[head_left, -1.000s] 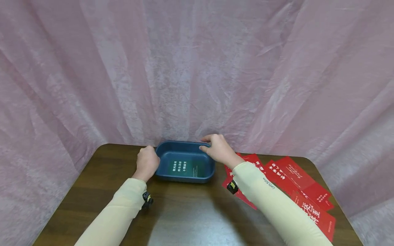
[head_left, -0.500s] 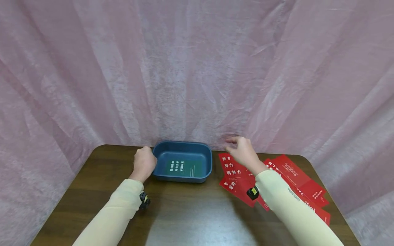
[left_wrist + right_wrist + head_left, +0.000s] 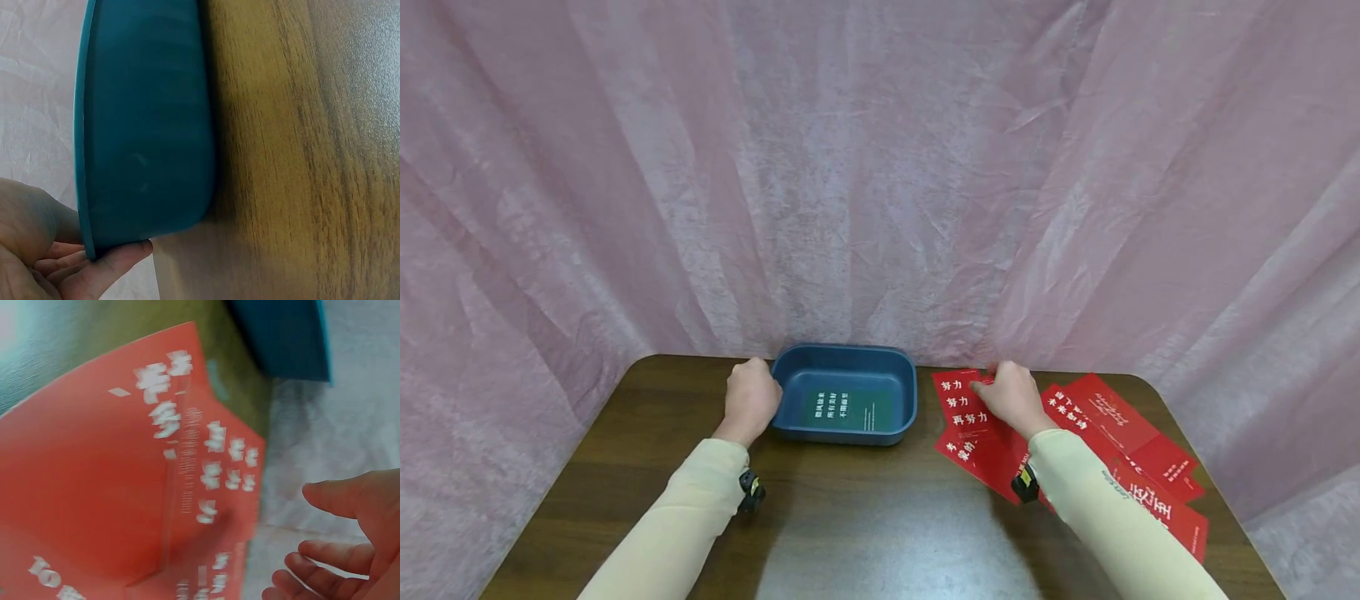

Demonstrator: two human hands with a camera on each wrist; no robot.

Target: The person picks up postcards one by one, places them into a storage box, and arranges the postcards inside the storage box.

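L hand (image 3: 751, 402) pinching rounded blue tray (image 3: 842, 360), back edge of woodgrain table (image 3: 647, 450); R hand (image 3: 1011, 398), fingers parted, nr flat red cards (image 3: 958, 410).

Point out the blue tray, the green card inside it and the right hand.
Blue tray (image 3: 844, 358): head view, inside of its far wall.
Green card (image 3: 850, 410): head view, middle of its printed face.
Right hand (image 3: 1015, 397): head view, back of the hand.

A pink, velvety curtain (image 3: 880, 167) fills the background, hanging in soft vertical folds with paler, sheeny streaks. Before it stands a dark brown, wood-grained desk (image 3: 865, 508), its far corners rounded, the far edge close to the cloth. Whitish light glares off the near middle.
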